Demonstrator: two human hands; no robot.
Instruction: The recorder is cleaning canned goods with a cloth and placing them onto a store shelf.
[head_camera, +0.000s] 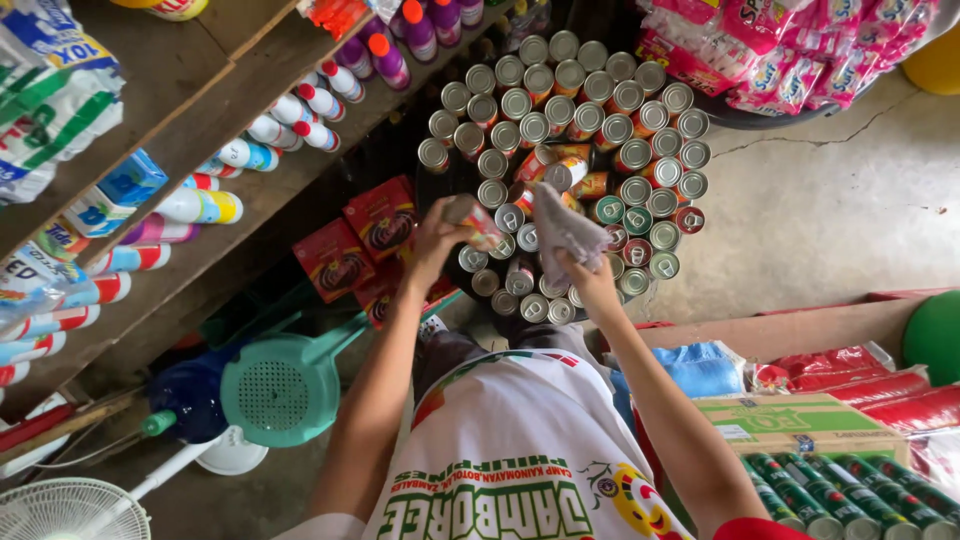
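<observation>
My left hand holds a small tin can with a red label, lifted just above a round stack of tin cans. My right hand grips a crumpled grey cloth right beside the held can, over the near edge of the stack. The stacked cans stand upright with silver lids; a few lie on their sides in the middle. Both forearms reach out from my white printed shirt.
Wooden shelves at left carry bottles and bags. Red boxes sit beneath them. A teal dustpan and a white fan are on the floor at left. Pink packets hang top right; a cardboard box and green cans are at right.
</observation>
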